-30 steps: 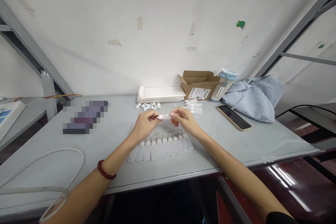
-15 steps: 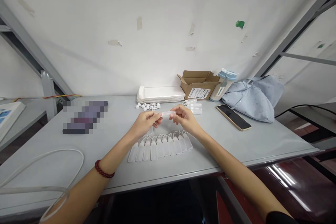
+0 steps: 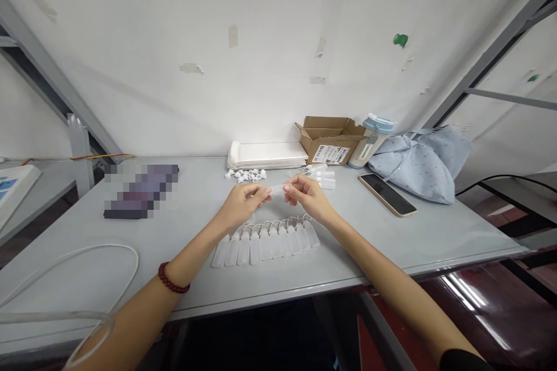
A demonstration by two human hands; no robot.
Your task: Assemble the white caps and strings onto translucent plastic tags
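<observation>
My left hand point(image 3: 241, 207) and my right hand point(image 3: 307, 197) are raised a little above the grey table point(image 3: 183, 226), each pinching one end of a small clear plastic bottle point(image 3: 277, 188) held sideways between them. Just below my hands lies a row of several similar small bottles point(image 3: 266, 240) side by side on the table. A few more clear bottles point(image 3: 322, 175) lie behind my right hand. A heap of small white caps point(image 3: 246, 174) sits behind my left hand.
At the back stand a stack of white trays point(image 3: 267, 155), an open cardboard box point(image 3: 329, 139), a pale blue cup point(image 3: 371, 140) and a blue cloth bag point(image 3: 418, 163). A phone point(image 3: 387, 193) lies right. White tubing point(image 3: 69, 278) loops at the front left.
Both hands stay on the clear bottle; they have shifted only slightly, with the bottle turned a little between the fingertips. The row of bottles has not moved.
</observation>
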